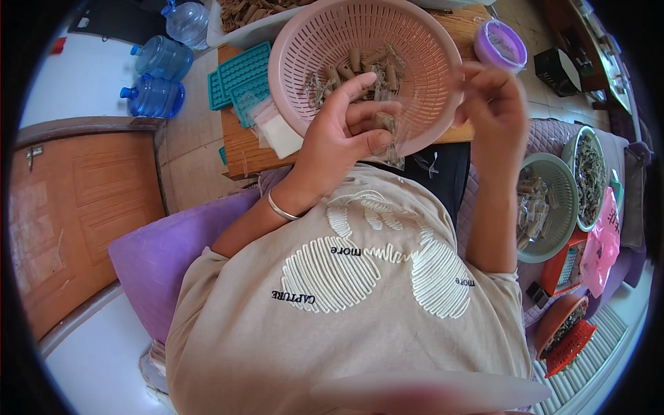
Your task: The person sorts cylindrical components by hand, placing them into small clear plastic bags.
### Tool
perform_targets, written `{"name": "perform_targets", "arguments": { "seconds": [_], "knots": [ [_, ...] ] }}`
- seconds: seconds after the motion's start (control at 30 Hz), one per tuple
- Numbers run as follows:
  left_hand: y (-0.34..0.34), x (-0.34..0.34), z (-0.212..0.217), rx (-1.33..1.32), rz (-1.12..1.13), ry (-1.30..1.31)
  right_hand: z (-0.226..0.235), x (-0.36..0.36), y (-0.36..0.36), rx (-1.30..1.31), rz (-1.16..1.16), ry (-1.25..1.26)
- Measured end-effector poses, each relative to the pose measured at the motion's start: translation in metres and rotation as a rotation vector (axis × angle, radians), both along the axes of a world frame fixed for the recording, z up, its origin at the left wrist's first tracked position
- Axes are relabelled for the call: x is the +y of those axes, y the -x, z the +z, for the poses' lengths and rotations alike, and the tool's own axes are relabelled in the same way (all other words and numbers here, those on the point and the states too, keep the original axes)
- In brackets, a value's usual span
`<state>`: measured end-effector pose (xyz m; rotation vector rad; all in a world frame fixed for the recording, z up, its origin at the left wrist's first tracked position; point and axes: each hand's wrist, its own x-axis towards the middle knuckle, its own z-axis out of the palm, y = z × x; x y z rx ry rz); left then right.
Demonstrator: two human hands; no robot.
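Note:
My left hand (346, 121) is over the near part of a pink slotted plastic basket (294, 62). Its thumb and fingers are closed on a small clear plastic packet (389, 133) with something greyish-brown inside. Past its fingertips, brown short rolls (355, 61) and clear-wrapped pieces lie on the basket's bottom. My right hand (492, 97) is raised just off the basket's right rim, its fingers bent and smeared by motion. Whether it holds anything cannot be made out.
Teal moulded trays (249, 76) and a white stack of flat bags (280, 135) lie on the wooden table (242, 155), left of the basket. A purple tub (499, 45) stands at the right corner. Beside me, a grey-green basket (564, 207) holds clear packets; a pale-green one (570, 149) holds dried bits.

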<state>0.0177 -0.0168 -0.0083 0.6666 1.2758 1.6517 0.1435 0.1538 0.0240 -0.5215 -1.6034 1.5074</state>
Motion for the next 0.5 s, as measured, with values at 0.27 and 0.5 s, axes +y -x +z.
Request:
{"name": "perform_targets", "arguments": {
  "seconds": [0.27, 0.5],
  "knots": [
    [-0.005, 0.009, -0.002, -0.031, 0.035, 0.034, -0.046, -0.026, -0.012, -0.033, 0.246, 0.17],
    [-0.006, 0.008, -0.003, -0.077, 0.07, 0.055, -0.044, -0.034, -0.007, -0.051, 0.308, 0.225]
  ]
}}
